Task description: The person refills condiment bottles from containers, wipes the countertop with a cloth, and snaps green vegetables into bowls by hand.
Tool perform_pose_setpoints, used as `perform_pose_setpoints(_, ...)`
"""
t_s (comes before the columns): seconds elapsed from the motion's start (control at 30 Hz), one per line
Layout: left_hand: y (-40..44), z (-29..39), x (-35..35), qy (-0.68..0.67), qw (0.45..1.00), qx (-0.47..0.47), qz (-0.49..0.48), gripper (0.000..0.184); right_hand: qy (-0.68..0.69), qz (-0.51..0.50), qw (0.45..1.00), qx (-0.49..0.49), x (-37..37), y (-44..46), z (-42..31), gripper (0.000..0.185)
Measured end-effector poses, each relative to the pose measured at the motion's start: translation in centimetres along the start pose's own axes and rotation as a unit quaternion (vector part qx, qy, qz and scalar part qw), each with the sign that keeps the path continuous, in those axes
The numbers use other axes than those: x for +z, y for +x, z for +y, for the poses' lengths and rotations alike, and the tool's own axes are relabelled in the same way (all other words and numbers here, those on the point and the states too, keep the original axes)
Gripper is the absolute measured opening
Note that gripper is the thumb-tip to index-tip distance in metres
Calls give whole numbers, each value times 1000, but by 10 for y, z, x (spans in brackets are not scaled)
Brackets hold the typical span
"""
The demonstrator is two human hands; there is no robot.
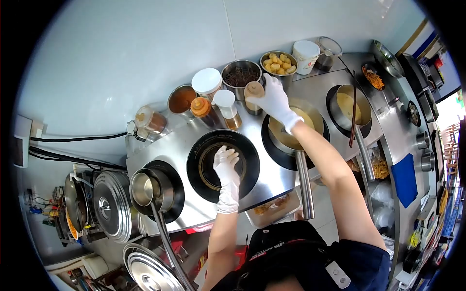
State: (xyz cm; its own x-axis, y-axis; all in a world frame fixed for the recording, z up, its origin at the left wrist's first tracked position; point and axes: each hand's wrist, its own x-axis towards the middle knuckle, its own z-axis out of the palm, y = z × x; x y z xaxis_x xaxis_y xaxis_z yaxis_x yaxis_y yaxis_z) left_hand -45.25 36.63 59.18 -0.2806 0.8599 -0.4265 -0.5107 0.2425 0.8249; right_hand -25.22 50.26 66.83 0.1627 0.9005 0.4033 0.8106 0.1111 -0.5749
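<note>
My right hand (275, 101), in a white glove, grips a squeeze bottle (254, 92) with a tan cap; the thumb lies across the bottle's front. Below that forearm, a saucepan (314, 115) of pale yellowish liquid sits on a black burner. My left hand (226, 167), also gloved, hovers over a round black burner (201, 167) with no pot on it. Its fingers are loosely bent and hold nothing. Beside the gripped bottle stand a white-lidded shaker (225, 103), an orange-capped bottle (202, 107) and a metal pot of dark contents (241, 76).
Metal pots hold golden chunks (279, 63) and reddish-brown sauce (182, 100). Chopsticks (353, 109) lie across another saucepan (343, 107) on the right. On the left burner sits a small pot (167, 191) with a ladle (159, 218). Saucepan handles stick out over the counter's front edge.
</note>
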Motion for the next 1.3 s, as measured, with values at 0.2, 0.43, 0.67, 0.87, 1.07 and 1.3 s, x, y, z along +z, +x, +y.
perform_pose_setpoints(0.2,-15,-18,5,109,990,45,-78,22,-80,-109,991,17,17,21,-9,49)
perform_pose_setpoints(0.43,-5,-34,14,208,956,173,-115,38,11,-119,993,-6,-23,3,-18,43)
perform_pose_setpoints(0.67,-34,-13,50,-48,980,150,-120,66,205,-233,946,98,-102,-6,-44,40)
perform_pose_setpoints(0.87,-109,29,101,-73,978,196,8,41,163,-205,962,77,-172,-31,-84,47)
perform_pose_setpoints(1.07,-172,43,122,-133,981,112,-81,41,88,-129,987,-35,-256,-67,-90,50)
perform_pose_setpoints(1.3,-281,4,176,-178,978,6,-108,40,177,-37,972,-152,-355,-134,-25,51)
